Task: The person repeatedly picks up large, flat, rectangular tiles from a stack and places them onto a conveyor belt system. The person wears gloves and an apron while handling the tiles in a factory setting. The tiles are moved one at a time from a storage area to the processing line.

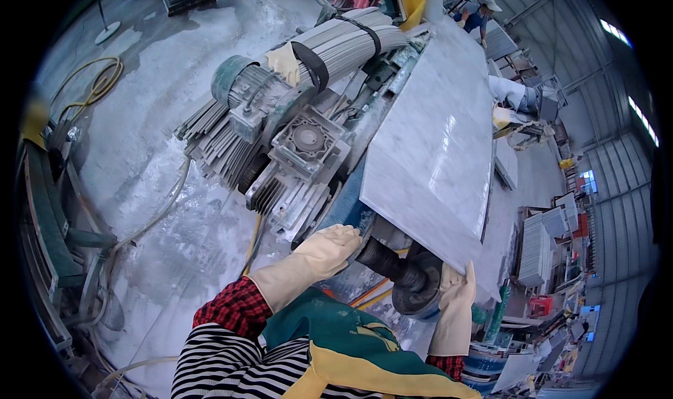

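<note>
A large glossy pale grey-white stone slab (434, 140) lies tilted on a machine bed and runs away from me. My right hand (457, 294), in a cream rubber glove, grips its near right corner, the thumb at the edge. My left hand (324, 253), gloved alike, rests beside the near end of the blue conveyor belt (350, 196), below the slab's near left corner. Its fingers are curled together, and what they hold, if anything, is hidden. Between my hands, a dark ribbed shaft (384, 260) sits under the slab's near edge.
A dusty electric motor (245, 91) and gearbox (308, 138) stand left of the slab, with strapped bundles of grey strips (343, 42) beyond. Yellow hose (91, 91) coils on the wet floor. Another person (480, 21) works at the far end; another person's pale sleeve (508, 91) shows to the right.
</note>
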Motion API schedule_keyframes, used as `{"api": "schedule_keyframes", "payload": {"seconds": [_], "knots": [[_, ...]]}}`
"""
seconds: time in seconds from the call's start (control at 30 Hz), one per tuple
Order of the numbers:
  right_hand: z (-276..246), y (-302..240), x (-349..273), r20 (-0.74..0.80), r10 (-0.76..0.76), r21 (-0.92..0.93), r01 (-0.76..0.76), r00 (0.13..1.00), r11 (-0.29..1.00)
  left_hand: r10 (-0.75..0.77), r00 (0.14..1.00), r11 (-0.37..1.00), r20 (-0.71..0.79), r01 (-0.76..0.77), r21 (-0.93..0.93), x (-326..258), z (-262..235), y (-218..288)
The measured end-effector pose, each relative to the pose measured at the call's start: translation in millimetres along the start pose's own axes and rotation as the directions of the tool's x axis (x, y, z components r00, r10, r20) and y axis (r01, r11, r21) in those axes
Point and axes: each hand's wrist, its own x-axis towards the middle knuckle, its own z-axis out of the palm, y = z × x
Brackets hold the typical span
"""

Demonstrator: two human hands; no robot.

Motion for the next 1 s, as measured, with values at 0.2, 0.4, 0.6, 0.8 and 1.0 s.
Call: {"api": "schedule_keyframes", "payload": {"seconds": [0.2,0.4,0.6,0.8,1.0], "knots": [[2,-4,-7,0.070,0.056,-0.199,-0.041,0.996,0.979,0.015,1.000,0.999,-0.018,-0.016,-0.040,-10,-2,-8],[-10,-1,-1,0.079,0.048,-0.203,-0.031,0.996,0.979,0.004,0.999,0.999,0.041,-0.002,-0.052,-13,-8,-7],[-65,15,23,0.198,0.150,-0.115,-0.130,0.969,0.985,-0.250,0.938,0.771,0.241,0.343,-0.537,-6,-19,9],[-60,74,0,0.029,0.257,0.314,-0.253,0.966,0.915,-0.637,0.598,-0.437,0.487,0.241,-0.867,4,-4,38],[-96,149,18,0.048,0.217,0.278,-0.222,0.975,0.935,-0.801,0.402,-0.308,0.443,0.358,-0.882,-17,49,19]]}}
